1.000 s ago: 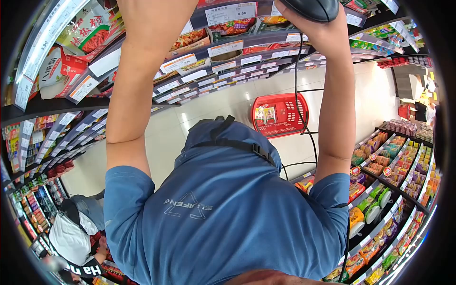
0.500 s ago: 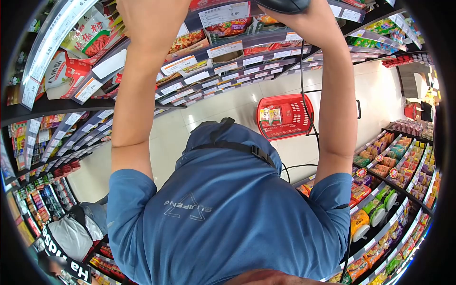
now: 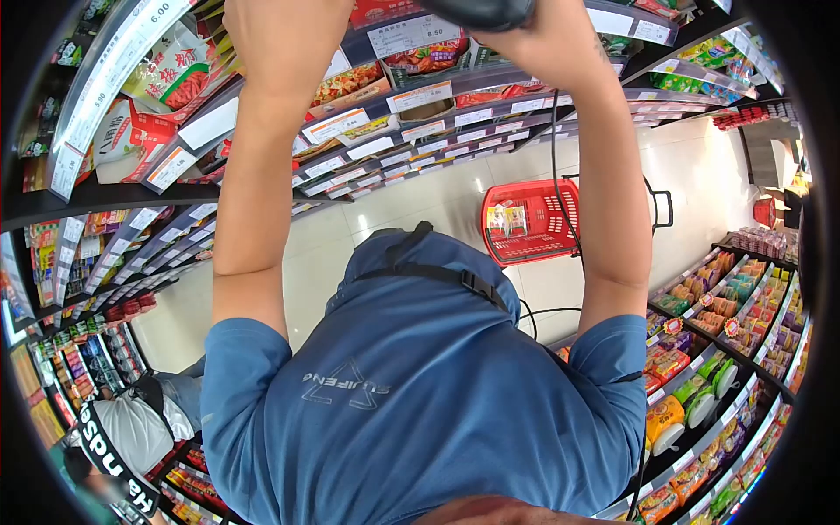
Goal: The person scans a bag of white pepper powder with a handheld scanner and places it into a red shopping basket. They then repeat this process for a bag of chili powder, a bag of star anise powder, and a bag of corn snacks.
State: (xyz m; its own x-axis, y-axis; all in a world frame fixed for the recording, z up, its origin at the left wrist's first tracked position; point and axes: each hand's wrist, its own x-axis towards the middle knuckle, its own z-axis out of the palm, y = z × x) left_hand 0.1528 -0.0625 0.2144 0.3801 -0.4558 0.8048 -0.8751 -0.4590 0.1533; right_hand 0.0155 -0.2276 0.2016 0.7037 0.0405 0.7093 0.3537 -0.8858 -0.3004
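My left hand (image 3: 284, 39) is raised at the top edge, in front of the upper shelf, near packets and price labels; its fingers are cut off by the frame. Further right, my right hand (image 3: 556, 44) is closed around a black handheld device (image 3: 481, 9), which is partly out of view. A black cable (image 3: 556, 157) hangs beside my right forearm. Between the hands are a shelf price label (image 3: 413, 35) and colourful food packets (image 3: 429, 59). Left of my left hand lies a white and red packet (image 3: 179, 79).
A red shopping basket (image 3: 534, 249) with small packets in it stands on the pale floor (image 3: 437, 197). Shelves of packaged goods (image 3: 709, 385) line the right side. At the lower left is another person (image 3: 136, 429) in a white and black top.
The black device and my right hand have shifted left. My left hand has moved slightly right. The shelves, basket and other person sit slightly differently in the view.
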